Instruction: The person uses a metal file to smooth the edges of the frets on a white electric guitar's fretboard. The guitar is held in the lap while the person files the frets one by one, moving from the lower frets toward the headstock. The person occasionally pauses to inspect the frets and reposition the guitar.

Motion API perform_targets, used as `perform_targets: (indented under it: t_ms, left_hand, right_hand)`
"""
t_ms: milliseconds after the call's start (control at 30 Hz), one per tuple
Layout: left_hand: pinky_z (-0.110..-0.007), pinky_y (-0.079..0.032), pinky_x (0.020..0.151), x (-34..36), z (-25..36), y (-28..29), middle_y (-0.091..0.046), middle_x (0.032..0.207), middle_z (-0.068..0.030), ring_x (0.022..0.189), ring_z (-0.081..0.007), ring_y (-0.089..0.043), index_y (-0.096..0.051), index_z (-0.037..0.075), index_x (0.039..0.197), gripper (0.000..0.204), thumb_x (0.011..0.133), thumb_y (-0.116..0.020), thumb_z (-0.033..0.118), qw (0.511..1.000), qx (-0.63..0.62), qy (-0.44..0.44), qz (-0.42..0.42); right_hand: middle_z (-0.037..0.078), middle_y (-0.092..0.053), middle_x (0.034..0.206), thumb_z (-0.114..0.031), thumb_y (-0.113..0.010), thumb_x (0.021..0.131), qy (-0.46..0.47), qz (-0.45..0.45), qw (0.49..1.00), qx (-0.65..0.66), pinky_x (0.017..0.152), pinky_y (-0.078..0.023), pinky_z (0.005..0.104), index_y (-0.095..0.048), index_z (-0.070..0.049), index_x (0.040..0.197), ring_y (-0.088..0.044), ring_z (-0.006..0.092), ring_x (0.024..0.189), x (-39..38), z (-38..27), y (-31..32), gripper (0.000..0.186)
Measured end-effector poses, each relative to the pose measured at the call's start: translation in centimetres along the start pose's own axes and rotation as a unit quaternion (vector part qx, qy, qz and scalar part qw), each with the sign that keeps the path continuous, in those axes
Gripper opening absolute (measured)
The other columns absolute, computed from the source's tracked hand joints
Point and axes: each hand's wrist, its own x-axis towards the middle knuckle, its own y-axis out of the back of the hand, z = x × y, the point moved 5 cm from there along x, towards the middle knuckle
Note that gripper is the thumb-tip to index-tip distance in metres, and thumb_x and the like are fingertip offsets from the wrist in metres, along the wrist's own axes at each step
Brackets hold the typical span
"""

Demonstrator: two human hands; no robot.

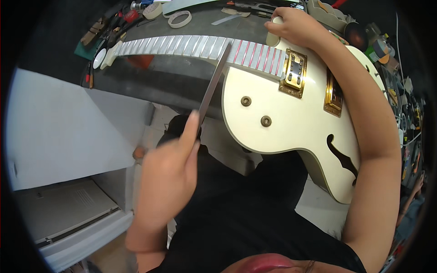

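A cream hollow-body electric guitar [268, 113] lies across the bench edge and above my lap, neck toward the left. Silvery-white covering lies between the frets of its fretboard [168, 45]; frets near the body look pink-red, those farther left silver. My left hand [170, 166], slightly blurred, is closed on a long flat metal file [212, 86], index finger stretched along it. The file's far end meets the fretboard where pink and silver frets adjoin. My right forearm crosses the body, and my right hand [296, 27] curls around the cream horn at its far edge.
Tape rolls [180, 19] and hand tools lie on the dark bench [200, 27] behind the neck. A white cup [99, 58] sits by the headstock. An open white cabinet [73, 123] stands at left. Mixed tools and cables crowd the right side, where another person's arm [412, 195] shows.
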Motion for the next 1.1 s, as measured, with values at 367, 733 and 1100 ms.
perform_targets:
  t_ms: [367,733,1100]
  left_hand:
    - [-0.053,-0.057,0.077,10.3,-0.7,-1.2,-0.073,0.088,-0.0276,0.083,-0.046,-0.073,-0.067,-0.006,0.14,0.039,0.107,-0.06,0.012,0.992,0.091,-0.069,0.056]
    - [-0.053,-0.054,0.071,2.5,-0.1,0.3,-0.068,0.078,-0.0258,0.073,-0.044,-0.07,-0.065,-0.001,0.147,0.046,0.101,-0.068,0.002,1.0,0.023,-0.012,0.008]
    - [-0.047,-0.054,0.065,-5.0,-1.0,-0.2,-0.067,0.079,-0.0201,0.068,-0.0399,-0.067,-0.058,0.004,0.159,0.066,0.096,-0.074,-0.004,1.0,-0.01,0.004,0.005]
  right_hand:
    - [0.024,-0.08,0.109,-0.049,-0.069,0.099,0.025,0.008,1.0,0.007,0.093,-0.061,0.0433,-0.076,0.0,0.123,-0.079,0.0364,0.1,0.7,-2.7,0.2,0.056]
    - [0.024,-0.08,0.11,-0.049,-0.069,0.099,0.009,0.014,1.0,0.003,0.094,-0.061,0.0432,-0.076,0.001,0.125,-0.079,0.0362,0.101,0.2,-1.3,0.2,0.057]
    - [0.024,-0.08,0.111,-0.05,-0.069,0.099,0.022,0.01,1.0,0.001,0.094,-0.061,0.0434,-0.076,0.0,0.125,-0.079,0.0362,0.102,0.6,-0.8,-0.2,0.057]
